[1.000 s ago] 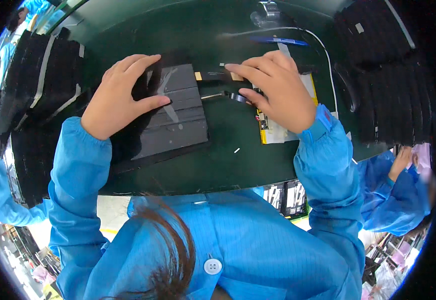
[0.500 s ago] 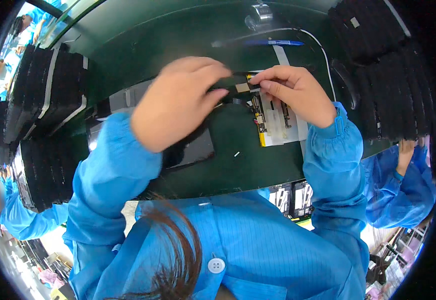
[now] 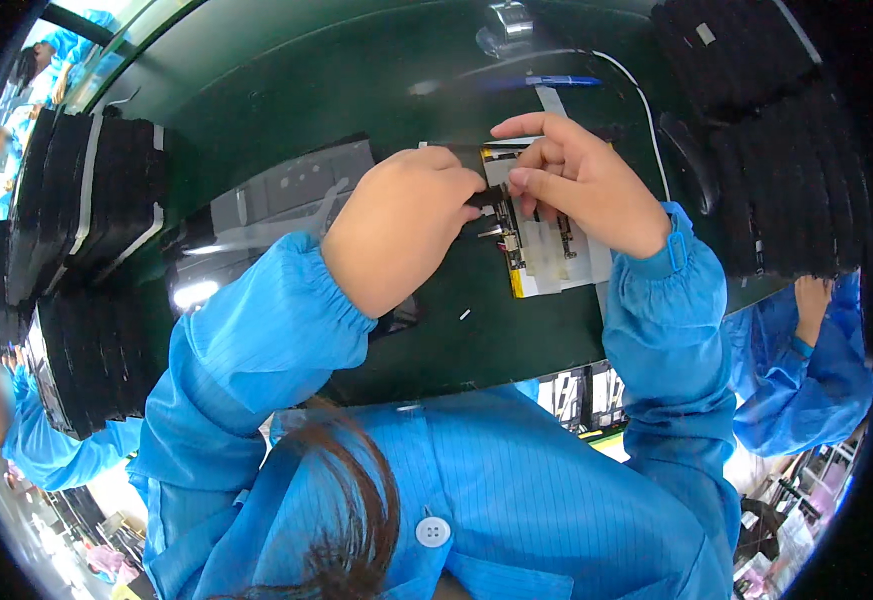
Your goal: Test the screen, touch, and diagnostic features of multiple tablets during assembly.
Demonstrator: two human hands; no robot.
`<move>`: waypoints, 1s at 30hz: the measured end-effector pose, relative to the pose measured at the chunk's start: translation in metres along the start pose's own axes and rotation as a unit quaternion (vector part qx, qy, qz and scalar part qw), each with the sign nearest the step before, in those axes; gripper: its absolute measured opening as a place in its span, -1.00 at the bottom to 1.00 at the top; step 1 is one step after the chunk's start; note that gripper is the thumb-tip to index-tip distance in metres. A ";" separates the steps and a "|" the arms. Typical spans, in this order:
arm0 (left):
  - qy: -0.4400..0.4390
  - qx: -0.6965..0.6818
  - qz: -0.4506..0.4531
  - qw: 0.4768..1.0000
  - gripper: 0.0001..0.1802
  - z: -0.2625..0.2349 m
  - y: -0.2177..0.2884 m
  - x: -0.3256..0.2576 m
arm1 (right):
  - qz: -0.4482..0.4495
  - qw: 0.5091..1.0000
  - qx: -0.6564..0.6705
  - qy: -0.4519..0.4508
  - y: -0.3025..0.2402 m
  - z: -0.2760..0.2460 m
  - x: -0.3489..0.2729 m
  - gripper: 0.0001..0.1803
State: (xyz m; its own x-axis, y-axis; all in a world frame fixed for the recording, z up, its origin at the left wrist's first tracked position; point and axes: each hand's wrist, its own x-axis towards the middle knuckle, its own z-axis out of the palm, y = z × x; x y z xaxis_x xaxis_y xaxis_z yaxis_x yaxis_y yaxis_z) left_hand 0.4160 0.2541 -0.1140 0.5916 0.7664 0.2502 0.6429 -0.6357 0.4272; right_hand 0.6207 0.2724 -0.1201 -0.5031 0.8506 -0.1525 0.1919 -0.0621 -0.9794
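Observation:
A flat silver-white battery pack (image 3: 537, 270) with yellow edges and strips of translucent tape lies right of the middle of the bench. Along its left side runs a narrow dark circuit board (image 3: 510, 238). My left hand (image 3: 402, 225) is closed at that edge, thumb and index finger pinched by a small black piece (image 3: 487, 200); what exactly they grip is hidden. Over the pack's far part hovers my right hand (image 3: 592, 190), index finger stretched out, thumb and other fingers bent but apart. Behind my left hand and sleeve, a glossy dark glass panel (image 3: 287, 185) is partly covered.
Stacks of black trays (image 3: 122, 190) stand at left, with more black stacks (image 3: 787, 180) at right. A blue pen (image 3: 562, 81), a white cable (image 3: 645, 100) and a shiny round metal item (image 3: 509, 22) lie at the back. A tiny white scrap (image 3: 465, 314) sits nearer. Co-workers flank the bench.
My left hand has come right and down to the pack's left edge. My right index finger has straightened away from the thumb. The small tan piece by the pack is out of sight.

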 end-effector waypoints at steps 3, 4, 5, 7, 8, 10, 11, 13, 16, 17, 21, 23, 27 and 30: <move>-0.024 -0.002 -0.017 1.000 -0.80 0.000 -0.001 -0.002 | 0.004 1.000 -0.020 -0.009 0.000 -0.002 0.001 -0.62; -0.028 -0.003 -0.017 0.999 -0.80 -0.001 -0.001 -0.002 | 0.004 1.000 -0.020 -0.009 -0.001 -0.002 0.001 -0.62; -0.028 -0.002 -0.017 0.999 -0.80 -0.001 -0.001 -0.003 | 0.001 1.000 -0.022 -0.012 -0.001 -0.001 0.001 -0.63; -0.029 -0.012 -0.017 0.999 -0.81 0.000 -0.002 -0.003 | -0.002 1.000 -0.024 -0.014 -0.002 -0.001 0.000 -0.65; -0.030 -0.012 -0.017 0.999 -0.81 0.000 -0.002 -0.003 | 0.000 1.000 -0.024 -0.014 -0.002 -0.001 0.000 -0.65; -0.045 0.003 -0.023 0.999 -0.81 0.000 -0.003 -0.003 | 0.003 1.000 -0.023 -0.014 -0.002 -0.001 0.000 -0.66; -0.045 0.003 -0.023 0.999 -0.81 0.000 -0.002 -0.003 | 0.004 1.000 -0.020 -0.016 -0.002 -0.001 0.000 -0.67; -0.040 0.014 -0.018 0.999 -0.81 -0.001 -0.001 -0.004 | 0.006 1.000 -0.017 -0.018 -0.001 -0.001 0.000 -0.67; -0.041 0.009 -0.024 0.999 -0.81 -0.002 -0.001 -0.004 | 0.006 0.999 -0.032 -0.033 -0.002 -0.002 0.000 -0.68; -0.042 0.009 -0.024 0.999 -0.81 -0.002 -0.002 -0.004 | 0.006 0.999 -0.029 -0.032 -0.003 -0.001 -0.001 -0.68; -0.033 0.001 -0.009 0.999 -0.81 -0.001 -0.002 -0.005 | 0.012 0.999 -0.041 -0.031 -0.004 -0.001 -0.001 -0.69; -0.029 -0.002 -0.005 1.000 -0.82 -0.001 -0.002 -0.004 | 0.011 0.999 -0.038 -0.031 -0.003 -0.001 -0.001 -0.69; -0.028 -0.001 -0.001 1.000 -0.83 0.000 -0.001 -0.003 | 0.010 0.999 -0.025 -0.034 -0.003 -0.001 -0.001 -0.70; -0.023 0.005 0.004 1.000 -0.83 0.001 -0.001 -0.002 | 0.004 1.000 -0.001 -0.013 -0.002 0.001 0.000 -0.70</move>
State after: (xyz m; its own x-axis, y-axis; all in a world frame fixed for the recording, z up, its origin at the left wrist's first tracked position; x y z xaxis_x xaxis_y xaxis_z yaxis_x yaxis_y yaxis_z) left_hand 0.4144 0.2526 -0.1155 0.6187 0.7559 0.2140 0.6422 -0.6436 0.4164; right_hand 0.6197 0.2715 -0.1184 -0.5238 0.8360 -0.1633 0.1975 -0.0672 -0.9780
